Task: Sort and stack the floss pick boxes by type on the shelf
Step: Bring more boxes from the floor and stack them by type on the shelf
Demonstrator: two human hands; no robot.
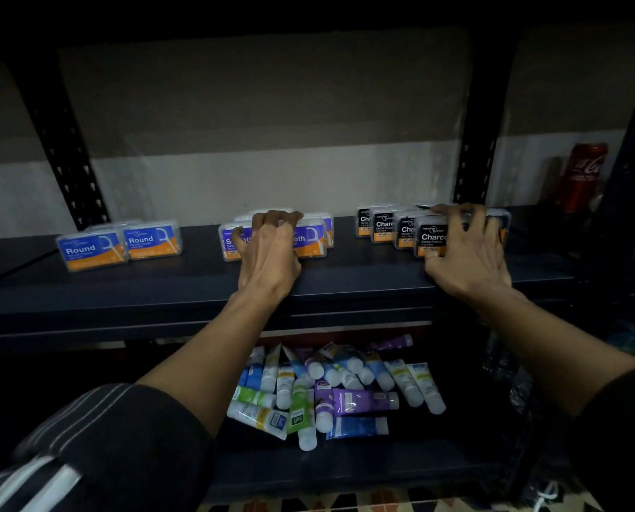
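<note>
Three groups of floss pick boxes stand on the dark shelf (183,282). At the left are blue "Round" boxes (118,245). In the middle, purple "Smooth" boxes (308,236) stand upright, and my left hand (269,249) curls over the top of the front ones, gripping them. At the right are several black "Charcoal" boxes (384,225). My right hand (463,245) grips the front Charcoal box (432,236), fingers over its top and thumb at its lower front edge.
A red cola can (583,175) stands at the far right behind the rack's black upright post (472,168). On the lower shelf lies a heap of coloured tubes (330,386). Another perforated post (64,149) rises at the back left.
</note>
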